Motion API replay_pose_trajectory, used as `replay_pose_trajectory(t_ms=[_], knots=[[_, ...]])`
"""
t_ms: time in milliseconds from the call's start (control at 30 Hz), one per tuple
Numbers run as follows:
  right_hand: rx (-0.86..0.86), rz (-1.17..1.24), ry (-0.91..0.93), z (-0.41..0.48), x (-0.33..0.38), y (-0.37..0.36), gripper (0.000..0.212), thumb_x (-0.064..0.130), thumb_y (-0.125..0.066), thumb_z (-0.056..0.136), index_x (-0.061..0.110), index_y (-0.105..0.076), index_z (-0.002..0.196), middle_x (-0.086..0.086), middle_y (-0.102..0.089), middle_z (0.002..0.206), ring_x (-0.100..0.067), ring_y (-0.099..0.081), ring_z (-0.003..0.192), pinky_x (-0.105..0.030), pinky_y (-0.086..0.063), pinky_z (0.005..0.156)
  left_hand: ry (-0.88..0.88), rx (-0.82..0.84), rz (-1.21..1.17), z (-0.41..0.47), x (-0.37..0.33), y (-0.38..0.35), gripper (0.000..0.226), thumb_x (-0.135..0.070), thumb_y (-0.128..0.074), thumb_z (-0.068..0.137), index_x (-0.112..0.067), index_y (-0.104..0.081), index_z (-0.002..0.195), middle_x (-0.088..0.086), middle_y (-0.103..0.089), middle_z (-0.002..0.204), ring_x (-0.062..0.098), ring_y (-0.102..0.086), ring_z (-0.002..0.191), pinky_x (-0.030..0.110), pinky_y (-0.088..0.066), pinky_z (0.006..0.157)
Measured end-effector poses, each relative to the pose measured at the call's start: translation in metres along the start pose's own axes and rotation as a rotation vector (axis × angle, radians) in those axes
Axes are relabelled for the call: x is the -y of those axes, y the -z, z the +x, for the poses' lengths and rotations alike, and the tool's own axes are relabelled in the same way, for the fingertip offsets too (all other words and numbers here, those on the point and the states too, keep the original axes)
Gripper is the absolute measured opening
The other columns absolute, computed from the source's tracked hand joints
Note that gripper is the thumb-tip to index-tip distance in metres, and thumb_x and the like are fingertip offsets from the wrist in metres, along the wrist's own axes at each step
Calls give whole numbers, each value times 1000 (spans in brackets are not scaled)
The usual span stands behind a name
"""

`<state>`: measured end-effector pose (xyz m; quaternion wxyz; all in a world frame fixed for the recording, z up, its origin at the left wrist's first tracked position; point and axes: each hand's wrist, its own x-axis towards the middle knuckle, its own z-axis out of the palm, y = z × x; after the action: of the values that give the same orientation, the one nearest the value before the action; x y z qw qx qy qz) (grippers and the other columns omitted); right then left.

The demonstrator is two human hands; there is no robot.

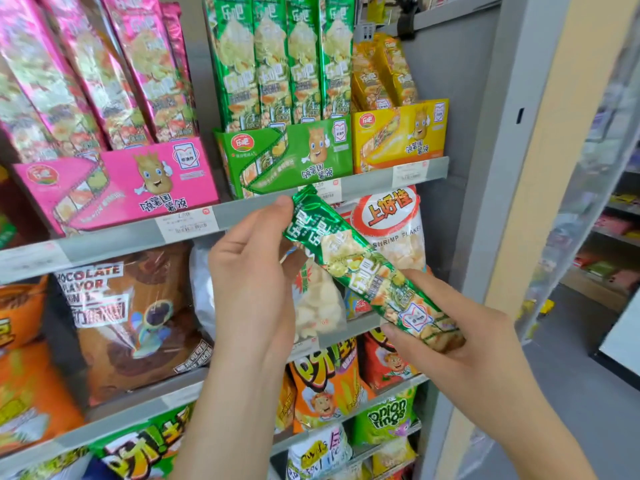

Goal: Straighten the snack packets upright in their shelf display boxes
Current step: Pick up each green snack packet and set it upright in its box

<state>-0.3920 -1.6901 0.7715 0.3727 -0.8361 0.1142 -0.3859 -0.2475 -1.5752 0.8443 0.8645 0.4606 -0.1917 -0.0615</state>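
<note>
Below the front edge of the grey metal shelf (104, 237), a long green foil snack packet (363, 268) is held slanted, clear of any box. Its top end is pinched by the left hand (252, 271), and its bottom end is gripped in the curled fingers of the right hand (478, 344).

Step judged: insertion. The packet needs turning upright, lifting, then lowering into the green cardboard display box (294, 161).

That box is flanked by a pink cardboard box (121, 188) and a yellow cardboard box (398, 136). Shop aisle at right.
</note>
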Motion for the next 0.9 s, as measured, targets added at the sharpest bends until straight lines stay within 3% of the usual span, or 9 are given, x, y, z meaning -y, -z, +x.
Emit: replay_pose_trajectory(t_ms=[100, 233, 333, 400, 500, 567, 633, 767, 900], knots=[[37, -14, -31, -1, -3, 6, 61, 70, -68, 64, 66, -48, 122, 36, -62, 112, 6, -66, 94, -20, -55, 75, 45, 2, -80, -1, -1, -2, 23, -14, -65, 89, -14, -75, 69, 5, -67, 75, 15, -59, 65, 26, -50, 60], [140, 179, -99, 0, -9, 9, 51, 61, -80, 66, 60, -56, 112, 25, -68, 103, 4, -66, 89, -8, -49, 69, -9, 3, -36, -5, -2, -4, 21, -19, -62, 92, -16, -72, 74, 1, -63, 70, 9, -52, 56, 22, -43, 52], [229, 291, -107, -1, -6, 11, 35, 50, -78, 76, 50, -61, 107, 15, -71, 95, -5, -69, 83, -13, -51, 66, -42, -5, -29, -5, -2, -5, 29, -20, -61, 93, -18, -71, 66, 1, -51, 67, 10, -41, 53, 21, -33, 46], [273, 380, -136, -1, -6, 12, 36, 48, -78, 75, 43, -63, 108, 6, -71, 90, -15, -71, 75, -19, -52, 60, -26, 36, -56, -4, -3, -6, 18, -23, -64, 88, -17, -70, 72, -1, -60, 68, 10, -49, 54, 21, -38, 47], [164, 294, -104, -2, -10, 11, 35, 44, -78, 77, 44, -64, 109, 13, -71, 92, -5, -68, 76, -18, -52, 65, 21, 120, -62, -1, -2, -4, 14, -32, -66, 85, -20, -71, 82, 2, -68, 82, 13, -59, 68, 26, -48, 60], [60, 206, -81, -3, -11, 8, 36, 41, -78, 78, 48, -62, 109, 20, -71, 97, 2, -67, 82, -10, -50, 69, -18, 171, 70, 1, 0, -3, 24, -47, -67, 86, -24, -72, 86, 5, -69, 96, 19, -62, 86, 32, -51, 72], [-28, 102, -58, -4, -11, 6, 36, 43, -74, 78, 55, -58, 107, 25, -69, 98, 2, -66, 84, -9, -48, 68, -86, 218, 207, -1, 2, -5, 34, -53, -69, 80, -21, -72, 92, 1, -71, 96, 15, -63, 87, 32, -53, 76], [-86, 16, -19, -6, -10, 4, 37, 57, -68, 78, 52, -54, 111, 23, -67, 103, -4, -66, 87, -13, -49, 65, -88, 220, 163, -2, 4, -8, 24, -36, -59, 90, -19, -73, 81, 10, -68, 88, 17, -61, 78, 28, -53, 71], [23, 315, -75, -8, -8, 4, 43, 74, -55, 81, 49, -61, 115, 9, -70, 95, -16, -68, 73, -29, -57, 63, -85, 178, 84, 3, 4, -7, 37, -24, -51, 101, -14, -75, 74, 11, -68, 84, 18, -59, 74, 28, -53, 69]])
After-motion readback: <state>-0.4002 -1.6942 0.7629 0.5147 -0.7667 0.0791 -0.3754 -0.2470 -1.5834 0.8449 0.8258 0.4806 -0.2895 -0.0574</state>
